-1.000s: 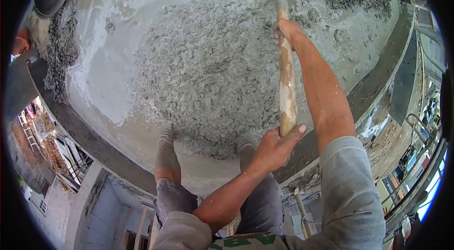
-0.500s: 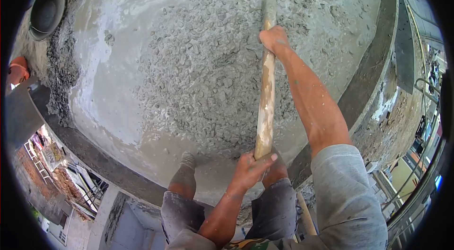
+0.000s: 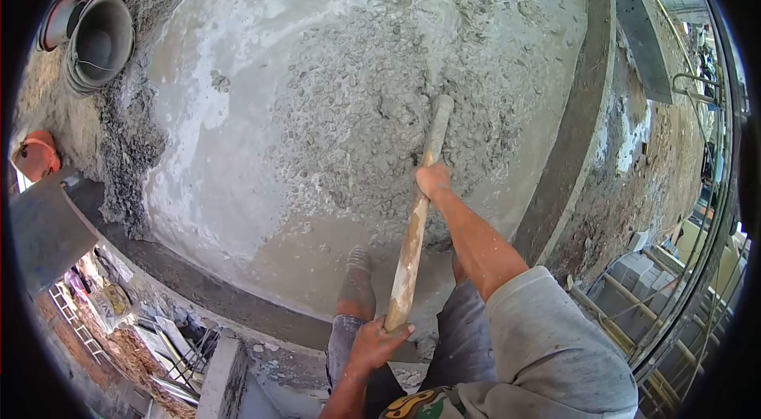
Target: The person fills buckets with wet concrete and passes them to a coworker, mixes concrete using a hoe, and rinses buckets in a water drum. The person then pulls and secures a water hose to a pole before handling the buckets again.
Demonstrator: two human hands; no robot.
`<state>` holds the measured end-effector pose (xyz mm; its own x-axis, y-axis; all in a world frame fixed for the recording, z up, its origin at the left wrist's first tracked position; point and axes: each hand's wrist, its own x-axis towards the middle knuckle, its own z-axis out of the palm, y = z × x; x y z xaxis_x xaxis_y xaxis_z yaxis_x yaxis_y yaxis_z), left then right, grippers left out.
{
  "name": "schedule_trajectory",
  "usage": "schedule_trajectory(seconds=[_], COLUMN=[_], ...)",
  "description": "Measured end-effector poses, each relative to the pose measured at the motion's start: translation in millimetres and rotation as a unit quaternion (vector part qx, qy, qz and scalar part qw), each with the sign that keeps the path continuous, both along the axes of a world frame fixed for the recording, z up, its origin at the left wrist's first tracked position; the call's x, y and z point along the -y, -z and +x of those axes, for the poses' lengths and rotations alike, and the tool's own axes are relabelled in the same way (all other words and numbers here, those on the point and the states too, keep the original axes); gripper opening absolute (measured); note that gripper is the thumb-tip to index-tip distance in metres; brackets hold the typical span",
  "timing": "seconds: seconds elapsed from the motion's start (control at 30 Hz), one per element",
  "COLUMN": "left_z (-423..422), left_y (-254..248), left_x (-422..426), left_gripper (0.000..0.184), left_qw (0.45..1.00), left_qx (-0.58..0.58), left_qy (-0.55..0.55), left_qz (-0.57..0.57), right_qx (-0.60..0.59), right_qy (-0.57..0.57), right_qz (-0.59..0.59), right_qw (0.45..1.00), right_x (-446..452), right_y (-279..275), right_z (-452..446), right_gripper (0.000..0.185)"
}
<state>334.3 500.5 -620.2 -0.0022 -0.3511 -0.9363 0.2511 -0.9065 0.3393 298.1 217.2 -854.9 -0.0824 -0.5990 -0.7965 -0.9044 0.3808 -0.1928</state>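
Observation:
A thick wooden handle (image 3: pixel 411 248) slants across the wet concrete (image 3: pixel 341 118), its upper end coated grey; whatever tool head it has is hidden in the mix. My left hand (image 3: pixel 376 346) is closed round the lower end of the handle, near my knees. Higher up, my right hand (image 3: pixel 434 179) wraps round the handle just below its grey part. My legs stand in the concrete, one boot (image 3: pixel 358 262) showing left of the handle.
Stacked buckets (image 3: pixel 101 42) stand at the upper left, with an orange container (image 3: pixel 36 156) below them. A low rim (image 3: pixel 583 94) borders the concrete on the right and curves along the bottom left. Metal bars and bamboo poles (image 3: pixel 634 300) lie beyond on the right.
Both hands have drawn the handle down towards my body, and its upper end has come down through the concrete. The view has shifted, bringing more buckets into sight.

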Motion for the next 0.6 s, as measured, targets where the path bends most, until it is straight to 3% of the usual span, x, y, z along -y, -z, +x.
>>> schedule_trajectory(seconds=[0.1, 0.2, 0.23, 0.33, 0.43, 0.53, 0.6], left_z=[20.2, 36.8, 37.0, 48.2, 35.7, 13.6, -1.8], left_y=[-13.1, -44.5, -49.1, -74.2, -73.4, -10.8, 56.8], left_x=[-43.2, -80.7, -102.7, -120.1, -86.9, 43.1, 145.0], left_gripper=[0.062, 0.060, 0.058, 0.056, 0.055, 0.053, 0.054], left_qw=[0.989, 0.979, 0.975, 0.990, 0.983, 0.963, 0.955], left_qx=[0.036, 0.001, 0.001, 0.004, 0.041, 0.114, 0.133], left_qy=[0.140, 0.201, 0.217, 0.141, 0.173, 0.211, 0.148], left_qz=[-0.003, 0.031, 0.034, 0.007, -0.034, -0.127, -0.221], right_qx=[-0.010, 0.097, 0.120, 0.187, 0.303, 0.323, 0.360], right_qy=[0.046, 0.264, 0.265, 0.262, 0.279, 0.260, 0.147], right_qz=[-0.020, 0.056, 0.047, 0.004, -0.043, -0.075, -0.176], right_qw=[0.999, 0.958, 0.955, 0.947, 0.910, 0.907, 0.904], right_x=[-63.3, -115.6, -134.1, -158.1, -83.5, 68.6, 173.7], right_y=[2.1, -56.3, -67.6, -116.3, -162.6, -190.7, -178.5], right_z=[-24.2, -35.2, -43.2, -53.2, -36.0, 3.2, 27.0], right_gripper=[0.050, 0.057, 0.050, 0.045, 0.044, 0.045, 0.041])
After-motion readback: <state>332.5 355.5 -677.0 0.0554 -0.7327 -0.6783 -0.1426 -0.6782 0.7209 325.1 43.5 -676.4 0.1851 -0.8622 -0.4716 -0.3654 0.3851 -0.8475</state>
